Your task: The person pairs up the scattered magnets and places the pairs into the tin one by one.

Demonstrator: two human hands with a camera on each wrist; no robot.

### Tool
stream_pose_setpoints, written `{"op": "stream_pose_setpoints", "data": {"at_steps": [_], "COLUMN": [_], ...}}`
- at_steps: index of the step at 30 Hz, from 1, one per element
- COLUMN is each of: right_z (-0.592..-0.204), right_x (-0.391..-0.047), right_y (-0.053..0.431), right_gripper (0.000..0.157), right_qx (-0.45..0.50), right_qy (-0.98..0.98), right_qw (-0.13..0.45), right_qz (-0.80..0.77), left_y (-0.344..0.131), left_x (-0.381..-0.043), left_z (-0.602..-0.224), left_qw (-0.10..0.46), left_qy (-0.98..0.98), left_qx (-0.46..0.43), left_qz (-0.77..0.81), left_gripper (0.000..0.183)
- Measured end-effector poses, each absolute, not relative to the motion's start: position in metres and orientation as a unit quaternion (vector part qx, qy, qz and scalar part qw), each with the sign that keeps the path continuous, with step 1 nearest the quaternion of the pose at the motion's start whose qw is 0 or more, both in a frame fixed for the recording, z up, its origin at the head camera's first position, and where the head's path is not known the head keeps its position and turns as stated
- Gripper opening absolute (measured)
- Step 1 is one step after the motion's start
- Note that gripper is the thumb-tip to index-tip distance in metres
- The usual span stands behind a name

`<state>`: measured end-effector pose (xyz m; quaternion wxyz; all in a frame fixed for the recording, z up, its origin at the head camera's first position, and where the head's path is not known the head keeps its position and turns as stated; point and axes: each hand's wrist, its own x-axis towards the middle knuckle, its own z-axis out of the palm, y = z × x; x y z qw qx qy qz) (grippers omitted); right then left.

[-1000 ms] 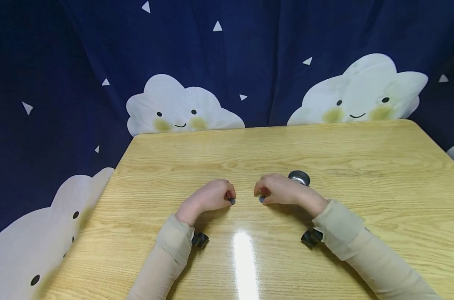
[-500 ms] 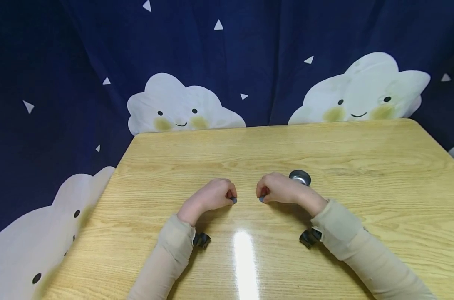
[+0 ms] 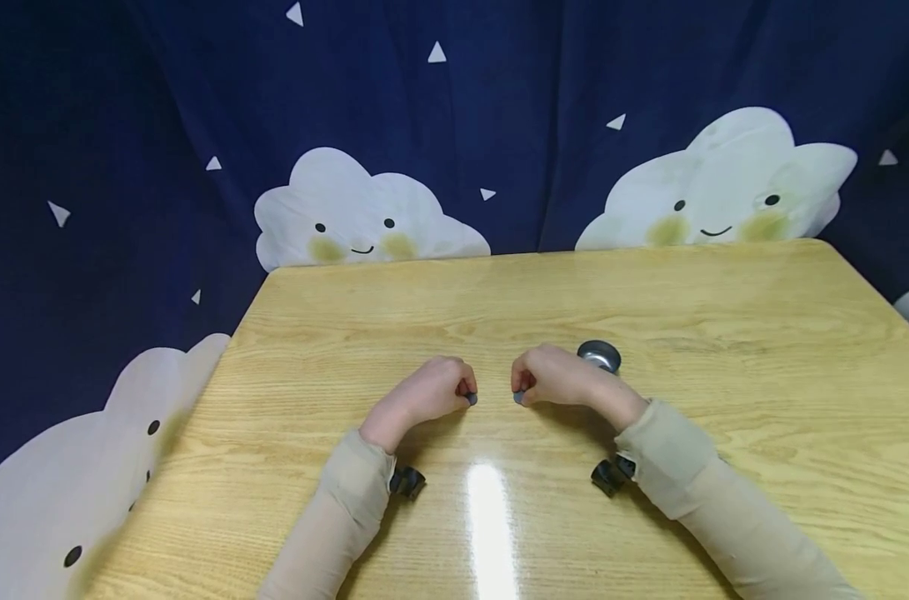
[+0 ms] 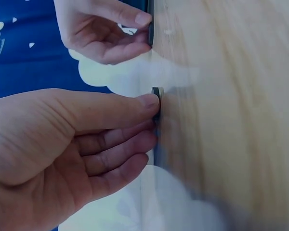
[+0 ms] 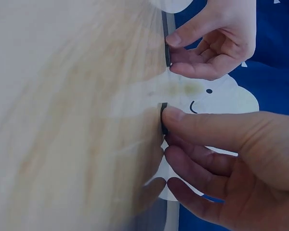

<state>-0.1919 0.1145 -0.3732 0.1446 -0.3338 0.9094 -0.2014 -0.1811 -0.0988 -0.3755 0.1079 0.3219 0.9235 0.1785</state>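
Observation:
My left hand pinches a small, dark blue-grey disc between thumb and fingers, low over the tabletop. Opposite it, my right hand pinches a similar disc. A short gap separates the two discs. In the left wrist view, the thumb lies on the thin dark disc, which is seen edge-on at the table surface. The right wrist view likewise has a dark disc edge-on under the thumb. Whether the discs touch the wood I cannot tell.
Just behind my right hand stands a round black-and-silver object, partly covered by the hand. The wooden table ends at a dark blue curtain printed with clouds. Black wrist devices hang below both cuffs.
Both hands have shifted slightly toward each other, so the gap between the discs is a little narrower. Each hand keeps its pinch. The black-and-silver object stays in place.

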Motion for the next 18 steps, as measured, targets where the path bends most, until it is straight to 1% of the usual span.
{"op": "stream_pose_setpoints", "data": {"at_steps": [5,14,18], "right_z": [-0.373,-0.375,-0.375], "right_x": [-0.193,-0.195,-0.194], "right_y": [0.110,0.104,0.101], "right_gripper": [0.009,0.009,0.009], "right_qx": [-0.332,-0.325,-0.316], "right_qy": [0.909,0.911,0.912], "right_qw": [0.142,0.135,0.145], "right_qz": [-0.208,-0.217,-0.220], "left_y": [-0.097,-0.094,-0.091], "left_x": [-0.182,-0.181,-0.182], "left_z": [-0.376,-0.373,-0.373], "left_qw": [0.104,0.100,0.093], "left_qy": [0.925,0.927,0.926], "left_qx": [0.320,0.315,0.324], "left_qz": [0.174,0.177,0.171], "left_gripper": [0.006,0.003,0.005]}}
